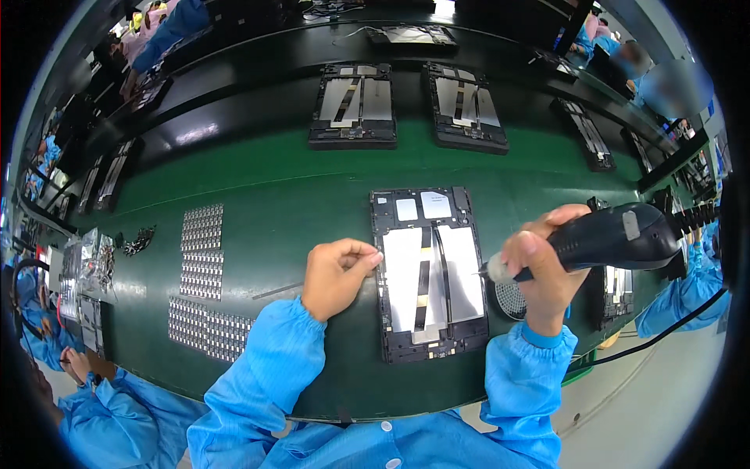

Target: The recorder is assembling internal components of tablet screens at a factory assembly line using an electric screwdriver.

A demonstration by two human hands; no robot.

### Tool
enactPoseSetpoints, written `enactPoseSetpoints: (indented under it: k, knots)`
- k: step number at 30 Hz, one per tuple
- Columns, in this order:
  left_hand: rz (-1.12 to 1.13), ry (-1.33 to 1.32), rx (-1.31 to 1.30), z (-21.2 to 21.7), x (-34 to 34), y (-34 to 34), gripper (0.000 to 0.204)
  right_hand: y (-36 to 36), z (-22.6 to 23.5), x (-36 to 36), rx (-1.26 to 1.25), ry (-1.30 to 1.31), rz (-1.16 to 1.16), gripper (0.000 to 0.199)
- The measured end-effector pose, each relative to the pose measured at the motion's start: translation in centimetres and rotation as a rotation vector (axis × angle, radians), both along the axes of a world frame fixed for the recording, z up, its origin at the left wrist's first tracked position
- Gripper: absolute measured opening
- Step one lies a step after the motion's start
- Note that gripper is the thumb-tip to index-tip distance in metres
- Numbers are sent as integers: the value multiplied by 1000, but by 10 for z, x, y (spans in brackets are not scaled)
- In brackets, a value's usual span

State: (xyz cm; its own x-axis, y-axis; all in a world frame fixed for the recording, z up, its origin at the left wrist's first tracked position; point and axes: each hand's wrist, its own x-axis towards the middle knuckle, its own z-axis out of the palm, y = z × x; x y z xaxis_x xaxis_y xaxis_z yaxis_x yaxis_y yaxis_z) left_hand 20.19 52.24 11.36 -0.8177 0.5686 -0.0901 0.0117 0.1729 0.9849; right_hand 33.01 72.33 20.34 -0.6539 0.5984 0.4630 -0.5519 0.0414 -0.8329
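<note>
An opened tablet chassis (428,273) with a black frame and white inner panels lies on the green mat in front of me. My left hand (336,275) is closed in a pinch against the chassis's left edge; whether it holds something small I cannot tell. My right hand (541,262) grips a black electric screwdriver (617,234), its tip pointing left at the chassis's right edge. Both my sleeves are blue.
Sheets of small grey parts (201,250) lie on the green mat (281,195) to the left. Two more open chassis (353,105) (465,105) sit farther back. A round mesh dish (512,301) and another chassis (617,293) are at right. Another person in blue sits at left (47,328).
</note>
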Motion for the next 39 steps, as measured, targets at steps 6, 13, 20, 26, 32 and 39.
enactPoseSetpoints:
  k: [6, 13, 20, 26, 32, 39]
  knots:
    - [-1, 70, 42, -14, -11, 10, 11, -36, 5, -32, -9, -19, 119, 38]
    - [-27, -28, -7, 6, -14, 16, 13, -60, -8, -72, 44, -80, 176, 33]
    - [-132, -270, -140, 14, -24, 19, 14, -62, -14, -82, 47, -135, 223, 31]
    - [-133, -287, -163, 16, -20, 26, 10, -55, -15, -80, 65, -132, 223, 30]
    - [-142, -265, -159, 19, -18, 28, 8, -55, -9, -79, 58, -162, 210, 31]
    - [-225, -12, -195, 32, -30, 13, 10, -50, -9, -72, 66, -184, 243, 32]
